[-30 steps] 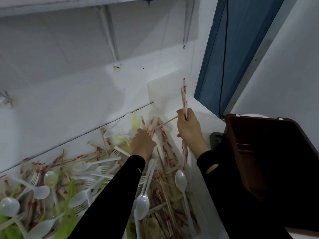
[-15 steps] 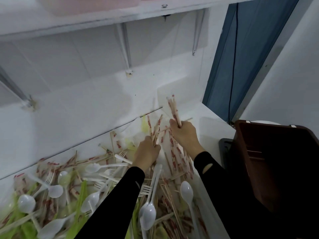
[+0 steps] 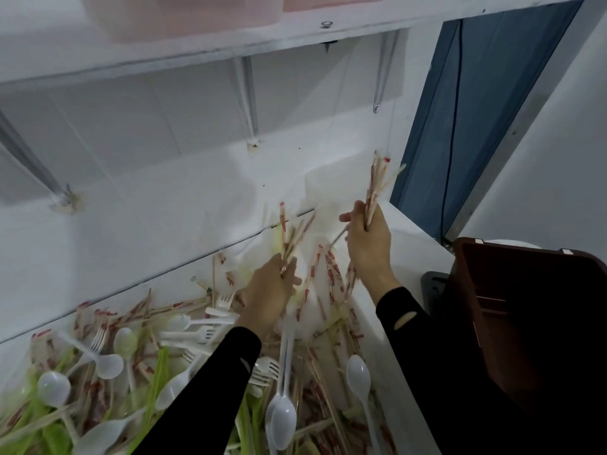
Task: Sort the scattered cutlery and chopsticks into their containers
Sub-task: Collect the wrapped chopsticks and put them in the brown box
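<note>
As spoons (image 3: 358, 372) lie strewn, left hand (image 3: 267, 293) and right hand (image 3: 369, 244) clutch two chopstick bundles (image 3: 376, 182).

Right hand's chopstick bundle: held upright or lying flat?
Upright. The right hand grips the chopstick bundle, whose tips stand above the fist, leaning slightly right.

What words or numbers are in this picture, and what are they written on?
No word or number can be read anywhere here.
Red marks on the wrappers of the chopsticks: too blurred to read.
</note>
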`<state>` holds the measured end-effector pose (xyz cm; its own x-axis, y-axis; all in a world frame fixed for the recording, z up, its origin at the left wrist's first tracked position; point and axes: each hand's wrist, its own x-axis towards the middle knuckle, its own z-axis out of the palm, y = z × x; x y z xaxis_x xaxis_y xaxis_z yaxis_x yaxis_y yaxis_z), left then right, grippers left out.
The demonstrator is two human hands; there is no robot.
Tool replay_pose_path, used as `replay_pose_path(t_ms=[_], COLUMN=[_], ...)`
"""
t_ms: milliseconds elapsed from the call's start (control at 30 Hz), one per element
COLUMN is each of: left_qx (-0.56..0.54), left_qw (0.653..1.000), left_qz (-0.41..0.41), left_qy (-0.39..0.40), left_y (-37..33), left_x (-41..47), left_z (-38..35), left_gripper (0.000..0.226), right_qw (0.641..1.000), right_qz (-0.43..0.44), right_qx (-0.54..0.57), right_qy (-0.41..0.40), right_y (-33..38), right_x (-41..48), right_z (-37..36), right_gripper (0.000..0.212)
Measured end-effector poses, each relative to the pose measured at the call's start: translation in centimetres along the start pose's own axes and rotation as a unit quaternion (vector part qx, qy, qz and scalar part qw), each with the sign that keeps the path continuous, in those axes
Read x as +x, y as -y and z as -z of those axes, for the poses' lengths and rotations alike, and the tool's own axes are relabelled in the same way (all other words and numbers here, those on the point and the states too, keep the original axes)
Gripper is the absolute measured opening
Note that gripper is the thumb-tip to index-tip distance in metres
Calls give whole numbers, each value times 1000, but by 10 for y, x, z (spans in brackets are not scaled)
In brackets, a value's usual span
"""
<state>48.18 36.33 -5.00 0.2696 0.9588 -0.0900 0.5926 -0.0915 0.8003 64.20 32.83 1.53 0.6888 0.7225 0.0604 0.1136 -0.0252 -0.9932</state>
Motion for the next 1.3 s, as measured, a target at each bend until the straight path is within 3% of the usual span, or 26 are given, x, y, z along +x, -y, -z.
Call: replay_pose_path(t_ms=[100,200,333,433,500,567,700,833,1067,1300], left_qx=[-139,-218,-277,-256,-230,-176,-89,37,66,197], left_qw=[989,966,932,939,955,975,992,999,998,980], left_qz=[9,-36,-125,-145,-122,-90,-43,-13,2,15], left_qy=[-55,-133,-197,-177,-143,-101,-80,-36,23,31], left_y=[-17,-38,-54,-43,-26,-3,20,17,9,0], left_x=[11,10,-9,-24,-30,-34,-23,2,11,11], left_z=[10,16,17,5,-7,-17,-26,-27,-39,-34], left_gripper=[24,18,16,13,14,14,23,26,27,12], right_qw=[997,988,942,913,895,886,885,880,896,911], right_qz=[-21,-63,-120,-161,-166,-154,-150,-156,-165,-160], right_qx=[-56,-117,-265,-322,-362,-391,-407,-419,-386,-351], right_qy=[48,77,168,190,199,196,168,160,143,144], right_y=[-10,-31,-55,-71,-75,-75,-76,-75,-79,-80], right_x=[3,-1,-10,-19,-25,-30,-31,-30,-28,-24], right_z=[4,7,12,15,15,13,3,-4,1,8], right_gripper=[20,20,17,20,36,37,16,20,18,26])
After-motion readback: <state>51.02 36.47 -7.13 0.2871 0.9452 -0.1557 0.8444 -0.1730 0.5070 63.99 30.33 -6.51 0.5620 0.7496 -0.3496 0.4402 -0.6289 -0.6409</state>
